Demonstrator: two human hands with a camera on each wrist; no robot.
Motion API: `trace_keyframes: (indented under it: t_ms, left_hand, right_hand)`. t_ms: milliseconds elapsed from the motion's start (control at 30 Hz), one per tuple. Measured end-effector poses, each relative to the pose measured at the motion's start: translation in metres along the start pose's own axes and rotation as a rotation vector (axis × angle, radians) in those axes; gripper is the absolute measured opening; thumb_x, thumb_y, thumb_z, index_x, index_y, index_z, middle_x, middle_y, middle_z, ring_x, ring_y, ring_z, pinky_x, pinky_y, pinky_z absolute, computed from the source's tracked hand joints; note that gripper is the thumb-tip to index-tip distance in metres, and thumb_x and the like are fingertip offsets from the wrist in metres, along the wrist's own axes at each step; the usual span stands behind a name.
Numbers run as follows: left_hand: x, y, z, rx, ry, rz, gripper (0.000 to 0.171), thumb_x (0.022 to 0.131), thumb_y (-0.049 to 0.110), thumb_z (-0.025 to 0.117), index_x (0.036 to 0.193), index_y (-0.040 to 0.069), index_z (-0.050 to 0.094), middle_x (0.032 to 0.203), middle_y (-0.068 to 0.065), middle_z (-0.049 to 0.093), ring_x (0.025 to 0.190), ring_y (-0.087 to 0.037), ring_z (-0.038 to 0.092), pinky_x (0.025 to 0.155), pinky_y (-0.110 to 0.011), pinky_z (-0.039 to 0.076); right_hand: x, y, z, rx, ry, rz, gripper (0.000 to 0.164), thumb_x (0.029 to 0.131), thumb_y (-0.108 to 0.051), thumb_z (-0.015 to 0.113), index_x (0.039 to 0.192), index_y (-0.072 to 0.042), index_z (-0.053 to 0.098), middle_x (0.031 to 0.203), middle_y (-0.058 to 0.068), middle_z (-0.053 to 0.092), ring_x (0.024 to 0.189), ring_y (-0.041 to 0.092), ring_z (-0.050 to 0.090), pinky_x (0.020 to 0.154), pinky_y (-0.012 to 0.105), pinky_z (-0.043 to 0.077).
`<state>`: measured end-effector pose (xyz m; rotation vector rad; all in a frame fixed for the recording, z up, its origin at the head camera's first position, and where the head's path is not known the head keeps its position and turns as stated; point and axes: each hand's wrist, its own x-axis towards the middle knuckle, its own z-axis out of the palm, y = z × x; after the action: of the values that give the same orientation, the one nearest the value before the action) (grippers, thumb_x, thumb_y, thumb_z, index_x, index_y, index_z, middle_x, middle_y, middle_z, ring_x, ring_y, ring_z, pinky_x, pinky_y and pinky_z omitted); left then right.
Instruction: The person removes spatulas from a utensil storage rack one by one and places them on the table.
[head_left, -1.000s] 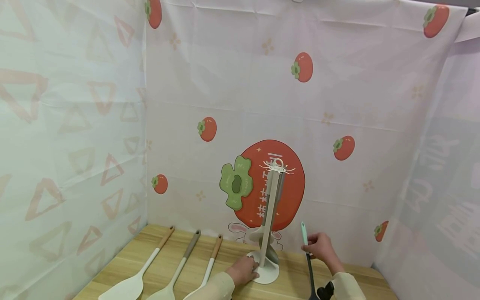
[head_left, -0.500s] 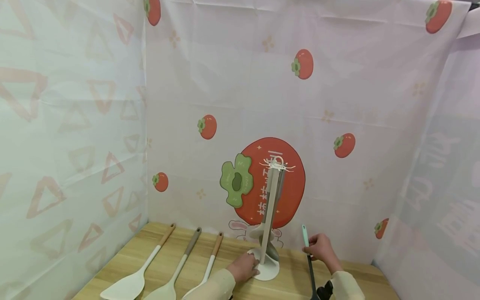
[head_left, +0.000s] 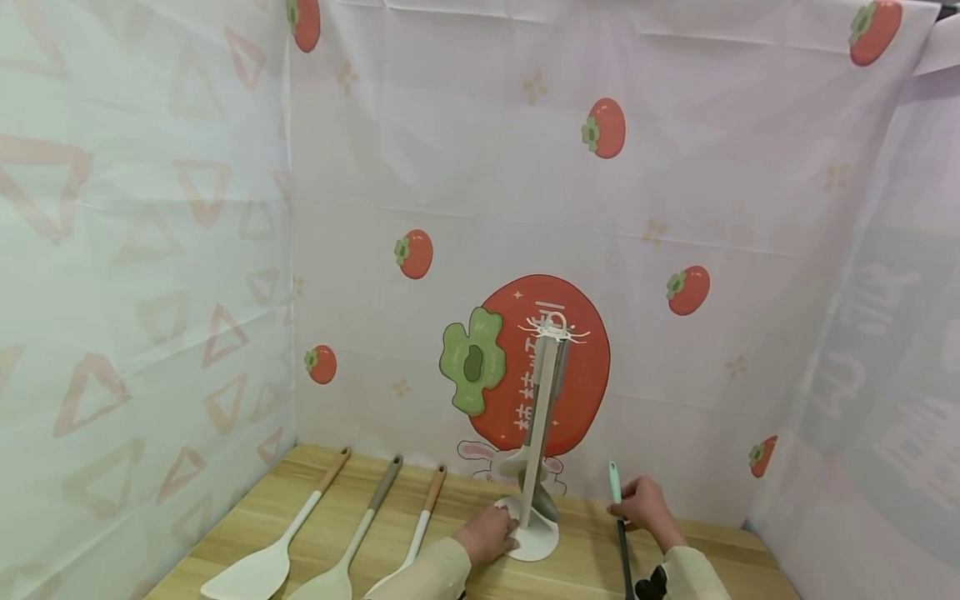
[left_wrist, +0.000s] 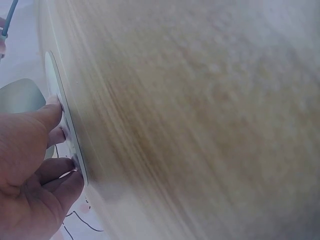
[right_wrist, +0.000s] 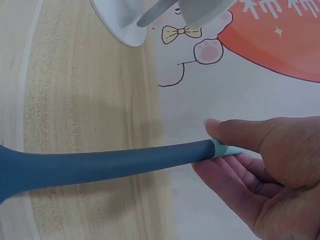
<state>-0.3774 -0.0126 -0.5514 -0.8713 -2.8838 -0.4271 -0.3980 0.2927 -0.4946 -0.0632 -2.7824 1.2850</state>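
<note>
Utensil [right_wrist: 110, 165]: mint-green handle [head_left: 615, 482] pinched by right hand [head_left: 643, 505], thumb and fingers clamped on it. Left hand [head_left: 487, 535]: fingers apart, touching white base [head_left: 538, 546] of upright rack [head_left: 538, 433].

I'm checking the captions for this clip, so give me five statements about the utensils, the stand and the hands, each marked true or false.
1. The right hand holds the mint-handled utensil. True.
2. The left hand grips the hooks at the top of the stand. False: its fingers touch the stand's white base.
3. The grey-handled utensil lies between two brown-handled utensils. True.
4. The stand lies on its side on the table. False: it is upright.
5. The stand carries no utensils. False: at least one grey utensil is at its post.
</note>
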Motion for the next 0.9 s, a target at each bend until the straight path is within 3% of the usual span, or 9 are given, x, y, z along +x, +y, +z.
trace_keyframes:
  t_ms: [900]
  left_hand:
    - [-0.001,0.002,-0.001,0.012,0.010,0.001,0.016,0.090,0.027,0.078,0.092,0.012,0.078,0.083,0.002,0.072,0.076,-0.009,0.062,0.070,-0.025,0.050]
  right_hand:
    - [0.000,0.012,0.015,-0.094,-0.031,-0.004,0.022,0.074,0.007,0.080,0.079,0.005,0.059,0.073,0.013,0.058,0.058,0.017,0.064,0.055,0.031,0.059]
